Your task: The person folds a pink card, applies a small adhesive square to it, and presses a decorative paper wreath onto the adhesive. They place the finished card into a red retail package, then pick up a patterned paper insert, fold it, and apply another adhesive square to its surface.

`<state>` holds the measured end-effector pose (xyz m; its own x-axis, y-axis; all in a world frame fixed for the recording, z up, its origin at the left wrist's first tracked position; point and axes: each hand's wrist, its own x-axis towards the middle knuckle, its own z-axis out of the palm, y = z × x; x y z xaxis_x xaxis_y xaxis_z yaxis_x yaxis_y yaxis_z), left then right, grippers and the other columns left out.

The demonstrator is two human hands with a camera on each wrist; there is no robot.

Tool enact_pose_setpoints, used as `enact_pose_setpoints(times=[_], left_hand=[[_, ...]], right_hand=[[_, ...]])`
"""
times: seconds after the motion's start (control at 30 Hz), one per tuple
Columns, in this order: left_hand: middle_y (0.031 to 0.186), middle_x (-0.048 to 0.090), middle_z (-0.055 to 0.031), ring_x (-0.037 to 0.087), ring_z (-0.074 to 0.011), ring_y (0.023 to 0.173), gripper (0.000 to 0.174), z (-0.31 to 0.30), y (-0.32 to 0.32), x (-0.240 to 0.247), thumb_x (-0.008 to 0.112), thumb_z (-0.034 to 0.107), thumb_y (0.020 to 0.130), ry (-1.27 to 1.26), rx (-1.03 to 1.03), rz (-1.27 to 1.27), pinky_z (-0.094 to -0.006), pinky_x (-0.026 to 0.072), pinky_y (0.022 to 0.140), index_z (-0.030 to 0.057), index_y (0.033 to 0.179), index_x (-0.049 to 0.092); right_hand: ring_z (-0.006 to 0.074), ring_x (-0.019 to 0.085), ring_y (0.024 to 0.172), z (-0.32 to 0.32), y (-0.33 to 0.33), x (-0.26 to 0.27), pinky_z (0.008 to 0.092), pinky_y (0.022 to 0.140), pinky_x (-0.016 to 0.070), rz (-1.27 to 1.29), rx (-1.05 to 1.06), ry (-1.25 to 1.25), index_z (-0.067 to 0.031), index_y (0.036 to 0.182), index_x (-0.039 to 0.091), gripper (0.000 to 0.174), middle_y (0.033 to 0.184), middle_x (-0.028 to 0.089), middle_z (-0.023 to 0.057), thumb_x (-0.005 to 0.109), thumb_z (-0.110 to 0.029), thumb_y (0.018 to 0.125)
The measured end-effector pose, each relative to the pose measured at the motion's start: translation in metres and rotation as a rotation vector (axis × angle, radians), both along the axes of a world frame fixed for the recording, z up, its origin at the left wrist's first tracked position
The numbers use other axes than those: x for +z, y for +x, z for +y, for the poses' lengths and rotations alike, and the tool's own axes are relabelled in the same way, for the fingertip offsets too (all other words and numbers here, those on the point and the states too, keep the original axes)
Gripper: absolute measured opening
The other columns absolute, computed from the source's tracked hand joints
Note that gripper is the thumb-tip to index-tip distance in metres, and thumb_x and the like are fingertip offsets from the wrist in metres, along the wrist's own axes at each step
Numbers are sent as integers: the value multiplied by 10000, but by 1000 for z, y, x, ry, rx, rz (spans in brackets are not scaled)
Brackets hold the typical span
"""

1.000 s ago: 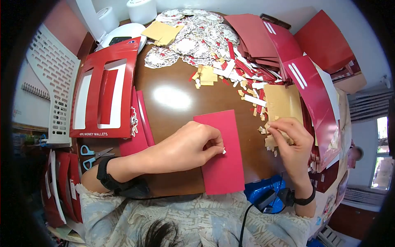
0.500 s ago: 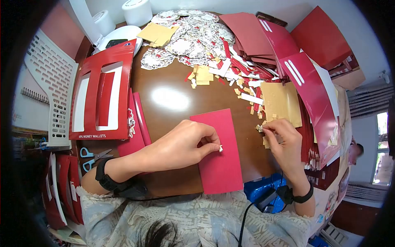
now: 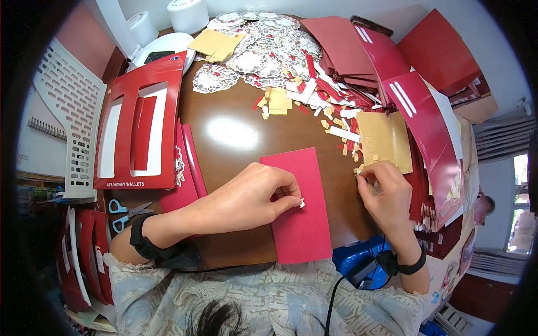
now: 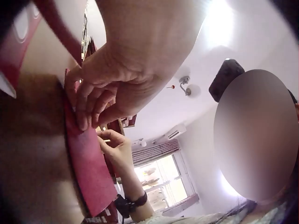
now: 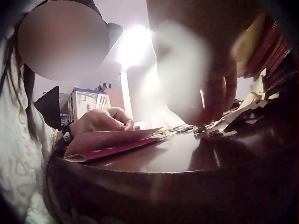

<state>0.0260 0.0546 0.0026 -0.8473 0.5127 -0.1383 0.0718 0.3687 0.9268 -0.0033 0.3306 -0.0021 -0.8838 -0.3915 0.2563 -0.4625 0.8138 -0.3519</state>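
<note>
A long red paper wallet lies on the brown table in front of the person. Over its middle, my left hand pinches a tiny white paper scrap between thumb and forefinger. In the right wrist view the wallet appears folded, its layers apart at the near side. To the right, my right hand has thumb and forefinger together at a small cream scrap, below a tan envelope. The right fingertips are dark and hidden in the right wrist view.
Paper scraps and patterned white cutouts cover the back. Red card stacks stand at the right. On the left are a red money wallets package, blue-handled scissors and a white perforated rack.
My right hand has shifted slightly left and its thumb and forefinger have come to a small scrap. The left hand still pinches its scrap over the wallet.
</note>
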Motion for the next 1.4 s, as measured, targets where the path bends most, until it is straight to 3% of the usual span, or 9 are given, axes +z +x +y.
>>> enact_pose_setpoints(times=[0.33,0.83,0.93,1.1,1.2,1.4], left_hand=[[850,729,-164,718,-255,783,146,1,0,2,678,110,917,-32,6,-9,-352,550,720,-31,946,708],[846,727,-166,712,-258,769,175,1,0,1,676,136,928,-41,-5,-3,-353,542,706,-33,954,709],[833,722,-167,703,-248,746,196,1,0,1,678,159,933,-48,0,1,-356,535,687,-34,952,709],[792,703,-157,664,-204,695,267,0,-1,2,669,227,955,-85,-4,-11,-346,513,651,-37,953,707],[745,674,-142,620,-171,661,316,-1,-3,7,654,272,972,-103,-21,-33,-338,491,623,-39,949,702],[707,635,-130,564,-155,636,367,-3,-4,9,629,321,988,-88,-46,-99,-343,464,600,-37,940,689]], right_hand=[[262,664,750,2,-1,0,357,663,524,52,13,-26,-39,834,652,93,795,645,93,732,-60,793],[245,707,805,5,0,7,350,716,559,-163,-89,-179,-23,929,654,112,896,699,122,679,32,835],[255,706,834,4,-2,11,345,728,559,-103,-36,-167,-9,953,656,122,931,699,138,662,51,847],[223,693,838,-25,13,25,303,716,539,-116,231,-309,-18,980,711,166,936,706,107,724,23,819],[212,683,818,-38,23,27,303,707,535,-298,275,-416,-29,971,734,189,927,705,100,770,2,788],[189,666,782,-40,24,22,299,664,527,-199,318,-452,-47,967,745,221,918,697,93,805,-1,759]])
